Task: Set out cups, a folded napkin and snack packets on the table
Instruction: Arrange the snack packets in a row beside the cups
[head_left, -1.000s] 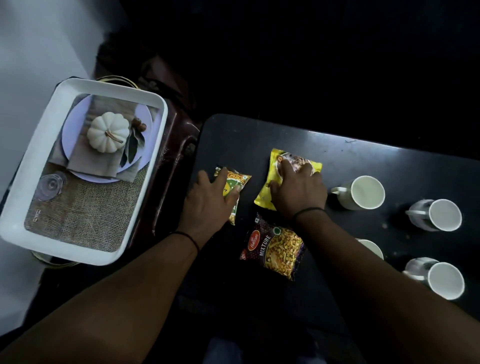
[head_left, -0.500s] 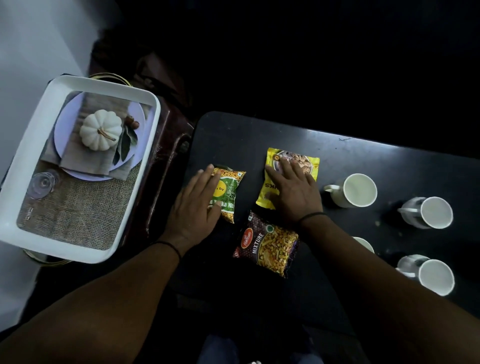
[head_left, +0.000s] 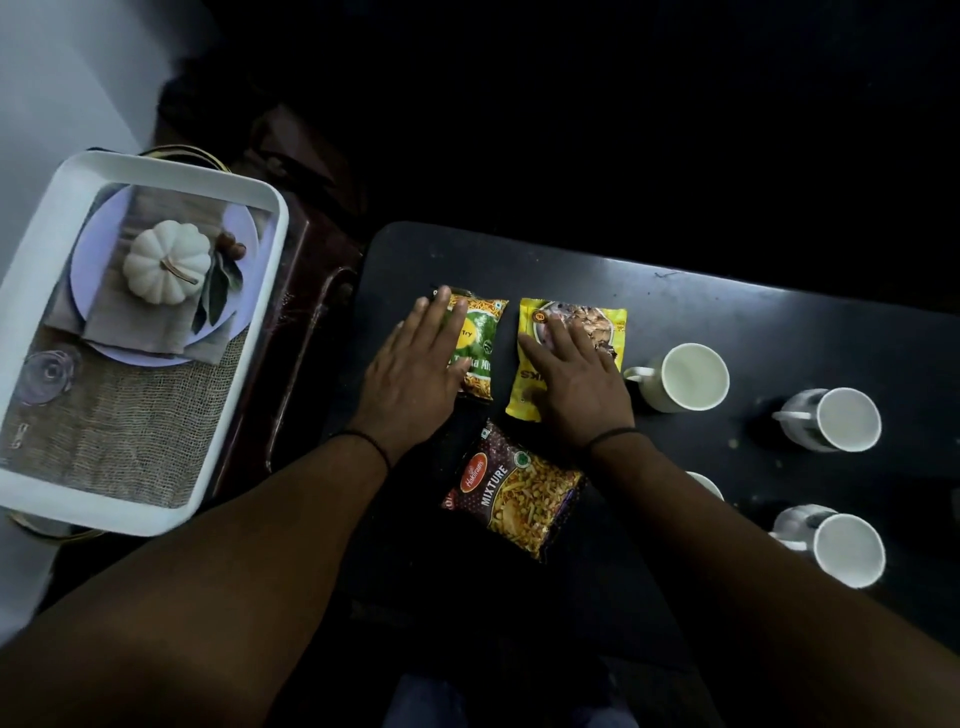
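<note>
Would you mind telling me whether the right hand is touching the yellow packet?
Touching: the head view shows the right hand lying flat on the yellow packet.

Left hand (head_left: 413, 371) lies flat on the green packet (head_left: 480, 345), right hand (head_left: 576, 379) flat on the yellow packet (head_left: 535, 387); maroon packet (head_left: 514, 501) nearer, cups (head_left: 685, 376) right.

The scene is seen through a single wide-angle view, taken from head height and aimed forward and steeply downward. The black table (head_left: 727, 332) is looked upon almost from above, at close range, with both forearms entering from the bottom edge. A white tray (head_left: 249, 332) is caught at the left margin. Straight lines are bowed towards the frame's edges. No second view is given.
</note>
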